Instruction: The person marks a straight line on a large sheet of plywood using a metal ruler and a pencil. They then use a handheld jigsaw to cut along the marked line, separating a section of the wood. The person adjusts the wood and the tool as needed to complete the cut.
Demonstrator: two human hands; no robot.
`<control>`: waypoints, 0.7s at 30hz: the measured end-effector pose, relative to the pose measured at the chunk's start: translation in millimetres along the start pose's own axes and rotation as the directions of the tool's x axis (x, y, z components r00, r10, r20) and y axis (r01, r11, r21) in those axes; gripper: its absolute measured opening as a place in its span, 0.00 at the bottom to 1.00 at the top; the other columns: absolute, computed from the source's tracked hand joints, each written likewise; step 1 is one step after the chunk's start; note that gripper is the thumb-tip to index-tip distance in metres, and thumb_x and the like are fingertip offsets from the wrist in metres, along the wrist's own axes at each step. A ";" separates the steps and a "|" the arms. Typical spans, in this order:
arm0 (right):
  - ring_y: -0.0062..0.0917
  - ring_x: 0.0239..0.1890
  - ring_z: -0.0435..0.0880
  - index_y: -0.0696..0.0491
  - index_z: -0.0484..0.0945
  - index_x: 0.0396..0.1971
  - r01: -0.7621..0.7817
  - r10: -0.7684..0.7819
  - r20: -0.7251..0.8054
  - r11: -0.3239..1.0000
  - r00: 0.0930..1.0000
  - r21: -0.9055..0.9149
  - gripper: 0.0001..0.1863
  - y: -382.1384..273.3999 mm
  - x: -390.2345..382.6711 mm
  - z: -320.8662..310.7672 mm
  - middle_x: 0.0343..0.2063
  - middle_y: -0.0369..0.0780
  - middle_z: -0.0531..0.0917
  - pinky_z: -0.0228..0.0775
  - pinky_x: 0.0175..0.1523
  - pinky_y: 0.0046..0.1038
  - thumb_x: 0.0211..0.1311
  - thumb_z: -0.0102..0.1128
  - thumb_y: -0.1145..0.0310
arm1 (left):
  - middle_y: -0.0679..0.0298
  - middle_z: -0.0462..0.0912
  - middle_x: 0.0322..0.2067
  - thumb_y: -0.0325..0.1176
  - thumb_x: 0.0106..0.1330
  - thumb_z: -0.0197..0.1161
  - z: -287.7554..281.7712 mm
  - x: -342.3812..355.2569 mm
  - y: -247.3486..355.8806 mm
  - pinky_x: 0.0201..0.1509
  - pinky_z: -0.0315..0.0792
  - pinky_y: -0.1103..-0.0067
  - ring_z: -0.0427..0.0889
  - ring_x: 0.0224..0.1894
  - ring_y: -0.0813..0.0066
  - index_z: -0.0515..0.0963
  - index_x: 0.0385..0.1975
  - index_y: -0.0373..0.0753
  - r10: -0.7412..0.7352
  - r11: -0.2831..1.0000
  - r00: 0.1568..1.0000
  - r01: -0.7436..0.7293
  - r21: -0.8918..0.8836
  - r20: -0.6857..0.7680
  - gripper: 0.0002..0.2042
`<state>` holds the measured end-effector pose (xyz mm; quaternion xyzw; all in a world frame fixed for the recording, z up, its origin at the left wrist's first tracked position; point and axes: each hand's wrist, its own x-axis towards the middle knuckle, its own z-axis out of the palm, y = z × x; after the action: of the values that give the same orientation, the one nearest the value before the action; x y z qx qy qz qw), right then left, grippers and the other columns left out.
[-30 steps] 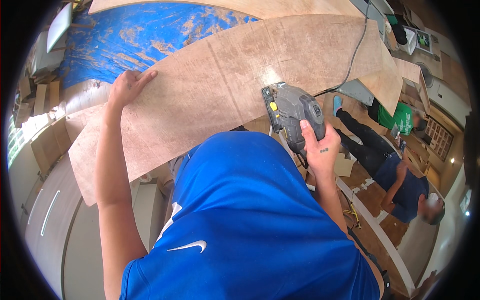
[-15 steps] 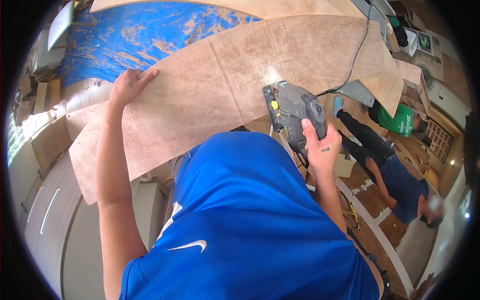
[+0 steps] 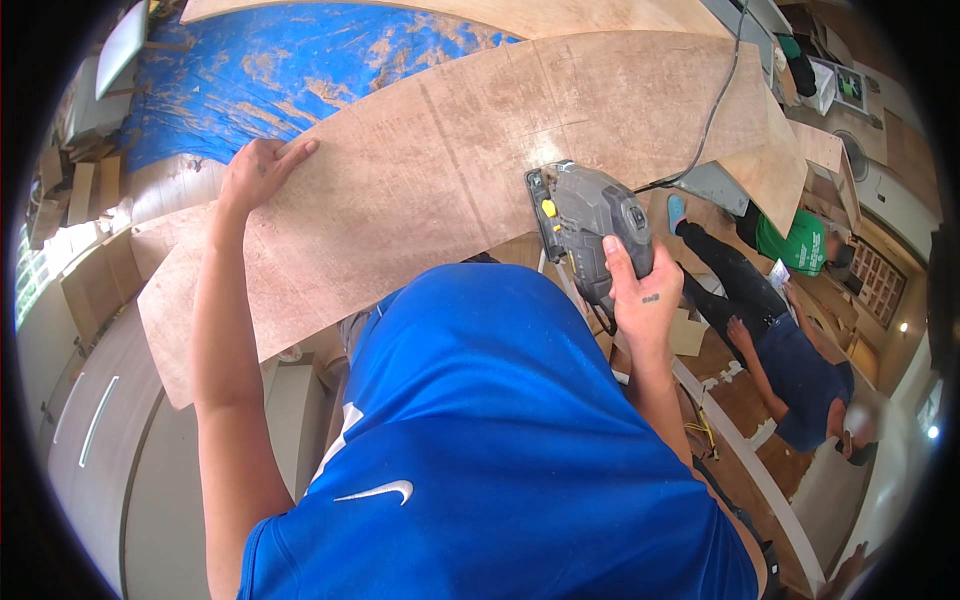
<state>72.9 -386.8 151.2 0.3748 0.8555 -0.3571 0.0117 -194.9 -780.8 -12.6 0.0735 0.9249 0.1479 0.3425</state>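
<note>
A large curved plywood board (image 3: 420,200) lies across the view in front of my body. At its far left edge, my left hand (image 3: 262,175) has its fingers curled over the rim. My right hand (image 3: 642,290) grips a grey jigsaw (image 3: 590,215) with a yellow switch, which sits on the board's near edge toward the right, its light shining on the wood. A dark cord (image 3: 705,125) runs from the saw over the board's right part. The blade is hidden under the tool.
Beyond the board lie a dusty blue tarp (image 3: 250,70) and another plywood sheet (image 3: 600,12). At right, below the boards, are a person in navy (image 3: 795,375) and another in green (image 3: 785,240). Grey cabinets (image 3: 105,450) and wood offcuts (image 3: 82,190) line the left.
The jigsaw and my right hand have shifted very slightly up along the board. My left hand barely moved. The navy-clad person's hand has lowered toward their legs, and their upper body has shifted.
</note>
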 end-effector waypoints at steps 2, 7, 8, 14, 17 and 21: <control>0.26 0.25 0.82 0.62 0.83 0.33 -0.002 0.002 -0.002 1.000 1.000 0.006 0.19 -0.6 0.0 0.4 0.22 0.44 0.85 0.75 0.34 0.32 0.64 0.74 0.59 | 0.49 0.80 0.19 0.74 0.64 0.60 1.0 0.5 -0.9 0.39 0.75 0.61 0.82 0.28 0.52 0.81 0.20 0.32 0.010 1.000 1.000 -0.011 -0.008 -0.009 0.40; 0.26 0.25 0.83 0.62 0.83 0.33 -0.005 0.005 -0.006 1.000 1.000 0.000 0.19 -0.5 1.3 0.9 0.23 0.44 0.86 0.75 0.35 0.31 0.64 0.75 0.59 | 0.50 0.79 0.18 0.74 0.64 0.60 3.2 1.2 -4.1 0.38 0.74 0.61 0.80 0.27 0.53 0.81 0.19 0.32 0.016 1.000 1.000 -0.017 -0.009 -0.020 0.41; 0.26 0.26 0.83 0.62 0.83 0.33 -0.011 0.011 -0.007 1.000 1.000 0.002 0.19 -1.9 1.4 0.7 0.23 0.44 0.86 0.75 0.35 0.31 0.64 0.75 0.59 | 0.50 0.78 0.18 0.74 0.64 0.60 3.2 1.2 -3.8 0.38 0.74 0.61 0.80 0.27 0.53 0.81 0.19 0.32 0.023 1.000 0.999 -0.023 -0.006 -0.026 0.41; 0.26 0.26 0.84 0.62 0.83 0.34 -0.001 0.001 -0.007 1.000 1.000 -0.006 0.19 -1.7 3.1 1.0 0.23 0.44 0.86 0.76 0.36 0.31 0.64 0.75 0.59 | 0.49 0.79 0.19 0.74 0.64 0.60 2.4 1.2 -3.6 0.38 0.74 0.60 0.81 0.27 0.52 0.81 0.20 0.31 0.022 1.000 1.000 -0.022 -0.003 -0.019 0.41; 0.27 0.26 0.84 0.62 0.84 0.34 -0.015 0.015 -0.006 1.000 1.000 -0.013 0.19 -1.9 3.8 1.3 0.23 0.44 0.86 0.76 0.35 0.32 0.64 0.75 0.59 | 0.48 0.79 0.19 0.74 0.64 0.61 1.0 0.2 -1.2 0.38 0.74 0.60 0.81 0.28 0.52 0.81 0.20 0.31 0.017 1.000 1.000 -0.017 -0.007 -0.021 0.41; 0.27 0.25 0.83 0.62 0.83 0.33 0.010 -0.010 -0.012 1.000 1.000 -0.003 0.19 -3.9 4.4 2.6 0.23 0.44 0.85 0.75 0.35 0.32 0.64 0.75 0.59 | 0.48 0.80 0.19 0.74 0.63 0.61 1.7 -1.5 -0.8 0.38 0.74 0.60 0.82 0.28 0.52 0.81 0.20 0.31 0.003 1.000 1.000 -0.003 -0.011 -0.026 0.41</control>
<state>66.6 -387.4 150.4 0.3725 0.8580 -0.3536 0.0056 -192.7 -781.6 -13.2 0.0710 0.9284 0.1543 0.3304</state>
